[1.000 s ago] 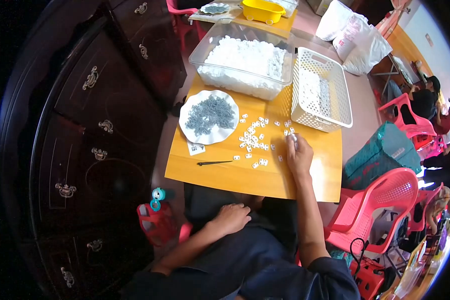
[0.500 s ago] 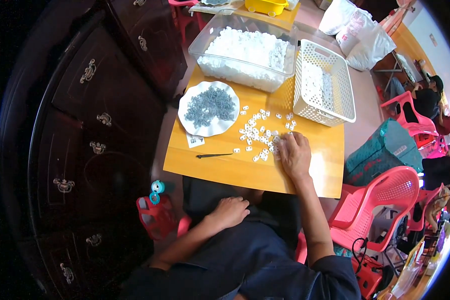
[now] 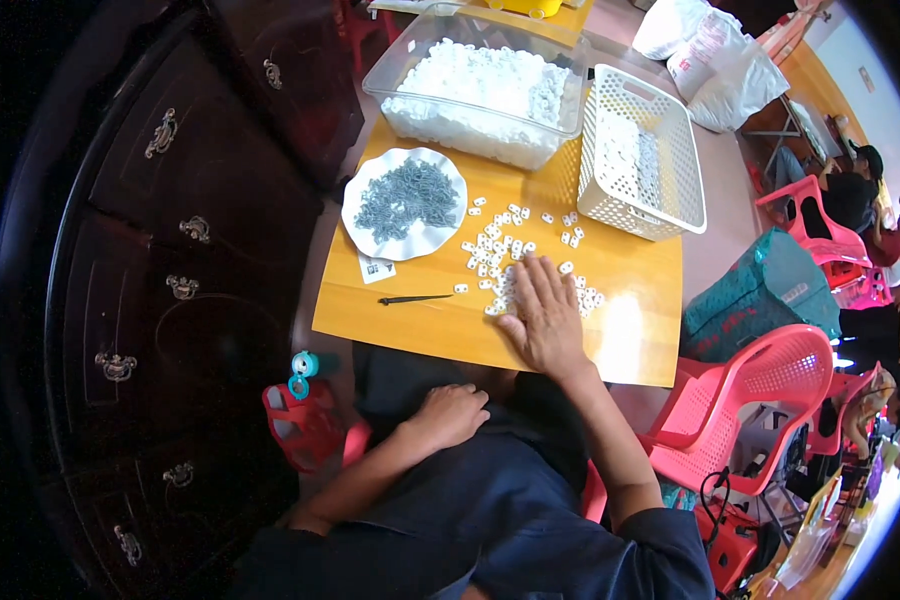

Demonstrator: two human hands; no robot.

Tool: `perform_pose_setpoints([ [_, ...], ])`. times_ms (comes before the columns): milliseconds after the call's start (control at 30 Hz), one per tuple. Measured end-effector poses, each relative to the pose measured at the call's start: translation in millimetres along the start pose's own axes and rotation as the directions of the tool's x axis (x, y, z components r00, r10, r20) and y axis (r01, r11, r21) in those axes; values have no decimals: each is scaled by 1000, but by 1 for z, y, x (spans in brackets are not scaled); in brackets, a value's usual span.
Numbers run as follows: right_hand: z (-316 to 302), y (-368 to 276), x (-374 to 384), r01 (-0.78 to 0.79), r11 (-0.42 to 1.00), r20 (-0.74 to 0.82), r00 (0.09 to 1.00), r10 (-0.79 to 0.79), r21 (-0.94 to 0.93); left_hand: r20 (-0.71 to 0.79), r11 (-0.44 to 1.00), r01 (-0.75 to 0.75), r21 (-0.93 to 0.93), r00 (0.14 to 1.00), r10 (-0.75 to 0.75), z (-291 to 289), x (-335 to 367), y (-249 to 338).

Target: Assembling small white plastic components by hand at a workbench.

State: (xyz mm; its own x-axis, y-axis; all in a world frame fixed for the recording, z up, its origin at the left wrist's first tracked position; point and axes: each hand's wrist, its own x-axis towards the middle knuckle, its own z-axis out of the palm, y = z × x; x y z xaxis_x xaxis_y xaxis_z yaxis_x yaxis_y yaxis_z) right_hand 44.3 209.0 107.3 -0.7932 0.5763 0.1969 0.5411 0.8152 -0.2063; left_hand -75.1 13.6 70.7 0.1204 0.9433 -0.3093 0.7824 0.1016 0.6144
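My right hand [image 3: 548, 318] lies palm down over the small white plastic pieces [image 3: 493, 240] on the table. Its fingers are stretched and apart, the thumb pointing left. Some pieces show on both sides of it; those under the palm are hidden. Each piece is a little rounded block with dark dots or holes. In my lap rests my left hand [image 3: 452, 414], loosely laid with its fingers slightly bent and nothing visible in it. Left of the pieces stands a white wavy-rimmed plate [image 3: 438, 238] heaped with small grey parts [image 3: 410, 197]. A thin black tool [image 3: 415, 299] lies nearer me.
Along the far side of the wooden table [image 3: 370, 320] stand a clear bin [image 3: 530, 150] full of white pieces and a white perforated basket [image 3: 642, 215] with more inside. Dark drawers [image 3: 220, 270] rise at left. Pink chairs [image 3: 770, 370] and a teal bag [image 3: 765, 295] are at right; people sit beyond.
My right hand has slid left and spread its fingers over the pieces. Several pieces now lie to its right. My left hand stays in my lap. The whole view has shifted slightly.
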Motion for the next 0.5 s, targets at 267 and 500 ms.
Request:
perform_pose_setpoints([
  [267, 2, 3, -4, 22, 1000, 22, 1000, -22, 5, -13, 1000, -8, 12, 1000, 8, 2, 1, -2],
  [500, -4, 32, -8, -187, 980, 20, 982, 189, -64, -7, 1000, -10, 28, 1000, 11, 4, 1, -1],
])
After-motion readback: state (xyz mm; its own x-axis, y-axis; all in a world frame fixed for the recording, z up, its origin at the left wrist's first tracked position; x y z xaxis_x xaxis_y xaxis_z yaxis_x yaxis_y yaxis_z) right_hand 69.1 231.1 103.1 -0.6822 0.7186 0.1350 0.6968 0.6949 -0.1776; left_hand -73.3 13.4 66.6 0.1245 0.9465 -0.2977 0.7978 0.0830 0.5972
